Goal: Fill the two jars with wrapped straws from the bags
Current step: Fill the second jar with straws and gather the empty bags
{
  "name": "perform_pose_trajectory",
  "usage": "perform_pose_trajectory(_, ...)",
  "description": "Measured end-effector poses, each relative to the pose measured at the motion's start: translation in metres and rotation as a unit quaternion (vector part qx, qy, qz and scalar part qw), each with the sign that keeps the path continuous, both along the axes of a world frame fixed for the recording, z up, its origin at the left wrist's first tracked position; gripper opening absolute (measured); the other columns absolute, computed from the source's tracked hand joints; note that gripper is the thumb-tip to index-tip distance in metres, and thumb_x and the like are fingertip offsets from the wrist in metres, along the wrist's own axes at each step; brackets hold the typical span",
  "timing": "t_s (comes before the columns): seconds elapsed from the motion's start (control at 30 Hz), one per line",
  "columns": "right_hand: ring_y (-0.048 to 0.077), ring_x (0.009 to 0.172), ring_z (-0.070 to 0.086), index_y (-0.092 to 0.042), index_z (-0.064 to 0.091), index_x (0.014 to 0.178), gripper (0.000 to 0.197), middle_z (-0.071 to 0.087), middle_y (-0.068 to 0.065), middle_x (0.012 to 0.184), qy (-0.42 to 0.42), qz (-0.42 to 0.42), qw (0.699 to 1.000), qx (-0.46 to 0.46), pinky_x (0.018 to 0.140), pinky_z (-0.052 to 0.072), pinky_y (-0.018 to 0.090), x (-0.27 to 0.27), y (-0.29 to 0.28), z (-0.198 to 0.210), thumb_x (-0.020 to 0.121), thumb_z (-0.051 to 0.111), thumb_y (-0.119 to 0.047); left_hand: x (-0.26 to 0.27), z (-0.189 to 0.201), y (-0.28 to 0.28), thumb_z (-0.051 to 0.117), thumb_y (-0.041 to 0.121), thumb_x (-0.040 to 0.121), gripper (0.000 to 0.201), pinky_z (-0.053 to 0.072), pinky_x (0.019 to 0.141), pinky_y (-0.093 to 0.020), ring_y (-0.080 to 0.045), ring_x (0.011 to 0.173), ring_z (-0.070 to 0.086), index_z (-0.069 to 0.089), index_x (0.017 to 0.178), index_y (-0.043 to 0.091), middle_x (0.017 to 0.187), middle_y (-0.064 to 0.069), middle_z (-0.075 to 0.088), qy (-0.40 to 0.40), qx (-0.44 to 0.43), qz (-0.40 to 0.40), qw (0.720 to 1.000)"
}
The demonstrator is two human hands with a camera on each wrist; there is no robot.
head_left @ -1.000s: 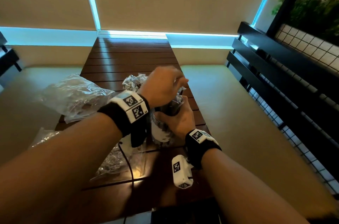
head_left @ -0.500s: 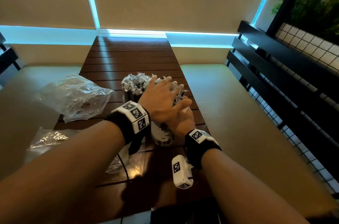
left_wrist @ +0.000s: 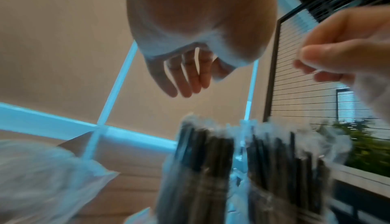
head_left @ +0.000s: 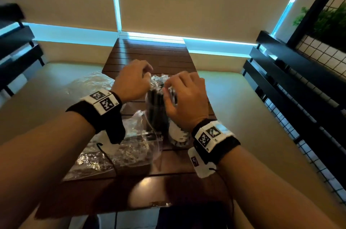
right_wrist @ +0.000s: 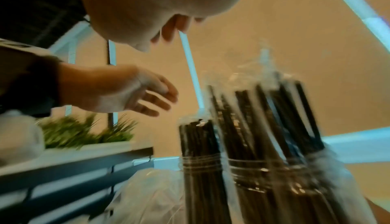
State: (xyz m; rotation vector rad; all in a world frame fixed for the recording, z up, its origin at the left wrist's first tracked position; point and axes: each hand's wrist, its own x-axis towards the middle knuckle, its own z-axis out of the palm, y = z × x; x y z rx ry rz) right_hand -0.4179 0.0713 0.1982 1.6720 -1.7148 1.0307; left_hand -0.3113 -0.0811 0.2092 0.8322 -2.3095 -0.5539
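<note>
Two glass jars stand side by side on the slatted wooden table (head_left: 149,56): the left jar (head_left: 156,114) and the right jar (head_left: 177,133) with a white label. Both are packed with black wrapped straws (head_left: 159,78) whose clear wrapper ends stick up (left_wrist: 211,152). My left hand (head_left: 134,82) hovers just above and left of the straw tops, its fingers (left_wrist: 185,77) relaxed and holding nothing. My right hand (head_left: 185,97) hangs over the right jar with bent fingers and the thumb close to the fingertips (left_wrist: 306,57). I see nothing between them.
A flat clear plastic bag (head_left: 119,150) lies on the table in front of the jars, under my left wrist. A crumpled bag (head_left: 89,82) sits to the left on the cream bench. Black slatted backrests (head_left: 299,88) flank the right side.
My right hand has let go of the jar and risen above the straw tops. My left hand has lifted off the straws and shifted left.
</note>
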Motion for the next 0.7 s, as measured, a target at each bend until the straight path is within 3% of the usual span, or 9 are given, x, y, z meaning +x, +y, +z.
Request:
perform_pose_trajectory(0.1,0.033,0.078,0.06,-0.01,0.057,0.093,0.005,0.061,0.009,0.087,0.023,0.047,0.962,0.267,0.059,0.038,0.034,0.027,-0.013,-0.023,0.09,0.057,-0.014,0.042,-0.038,-0.023,0.057,0.025,0.082,0.018,0.051,0.085,-0.036,-0.026,0.095,0.062,0.065,0.098,0.02,0.109,-0.006,0.069,-0.265,0.039,0.052,0.962)
perform_pose_trajectory(0.2,0.041,0.1,0.062,-0.007,0.059,0.111,0.022,0.06,0.019,0.109,0.023,-0.023,0.853,0.521,0.072,0.047,0.041,0.035,-0.025,-0.06,0.09,0.054,-0.006,0.077,-0.072,-0.027,0.057,0.029,0.071,0.048,0.055,0.084,-0.032,-0.023,0.094,0.063,0.063,0.116,0.016,0.111,-0.008,0.067,-0.495,0.1,0.044,0.862)
perform_pose_trajectory(0.3,0.041,0.108,0.062,-0.006,0.063,0.118,0.029,0.061,0.02,0.117,0.011,-0.032,0.818,0.575,0.085,0.052,0.042,0.042,-0.037,-0.09,0.091,0.052,-0.003,0.104,-0.094,-0.024,0.069,0.017,0.083,0.061,0.049,0.082,-0.029,-0.016,0.105,0.063,0.045,0.139,0.016,0.128,-0.012,0.059,-0.561,0.152,0.012,0.814)
perform_pose_trajectory(0.37,0.038,0.11,0.062,-0.006,0.065,0.117,0.03,0.062,0.017,0.119,-0.003,-0.025,0.816,0.577,0.087,0.052,0.042,0.045,-0.049,-0.107,0.091,0.05,-0.004,0.115,-0.106,-0.023,0.074,0.007,0.081,0.059,0.051,0.071,-0.031,-0.004,0.085,0.063,0.046,0.133,0.014,0.121,-0.01,0.06,-0.591,0.174,-0.012,0.787)
perform_pose_trajectory(0.4,0.037,0.112,0.061,-0.007,0.065,0.116,0.029,0.061,0.015,0.121,-0.007,-0.02,0.815,0.579,0.088,0.051,0.042,0.045,-0.055,-0.114,0.092,0.05,-0.005,0.12,-0.115,-0.024,0.075,0.004,0.079,0.064,0.051,0.068,-0.03,-0.005,0.084,0.06,0.043,0.134,0.013,0.122,-0.009,0.061,-0.591,0.176,-0.015,0.787)
perform_pose_trajectory(0.5,0.033,0.113,0.057,-0.008,0.066,0.112,0.025,0.058,0.011,0.121,-0.01,0.027,0.835,0.549,0.09,0.051,0.04,0.048,-0.072,-0.127,0.089,0.058,-0.014,0.135,-0.131,-0.026,0.077,0.005,0.071,0.089,0.054,0.086,-0.033,-0.02,0.106,0.06,0.035,0.147,0.018,0.129,-0.008,0.061,-0.547,0.155,-0.027,0.822)
perform_pose_trajectory(0.57,0.031,0.116,0.055,-0.011,0.059,0.123,0.041,0.054,0.009,0.127,-0.025,0.065,0.851,0.521,0.092,0.05,0.041,0.053,-0.082,-0.134,0.085,0.065,-0.024,0.14,-0.137,-0.03,0.072,0.008,0.073,0.085,0.055,0.089,-0.033,-0.026,0.108,0.062,0.035,0.148,0.024,0.127,-0.009,0.062,-0.54,0.132,-0.049,0.83)
perform_pose_trajectory(0.63,0.029,0.12,0.053,-0.016,0.04,0.143,0.071,0.047,0.007,0.139,-0.029,0.089,0.825,0.557,0.096,0.05,0.042,0.056,-0.09,-0.138,0.081,0.069,-0.037,0.142,-0.139,-0.031,0.071,0.011,0.075,0.09,0.054,0.088,-0.031,-0.027,0.107,0.062,0.028,0.151,0.029,0.126,-0.01,0.063,-0.547,0.129,-0.066,0.824)
perform_pose_trajectory(0.7,0.028,0.116,0.058,-0.02,0.046,0.139,0.07,0.054,0.006,0.134,0.008,0.1,0.791,0.603,0.095,0.051,0.041,0.06,-0.099,-0.141,0.076,0.068,-0.043,0.142,-0.14,-0.033,0.071,0.011,0.076,0.096,0.053,0.087,-0.03,-0.027,0.113,0.06,0.019,0.155,0.03,0.134,-0.011,0.059,-0.558,0.135,-0.071,0.816)
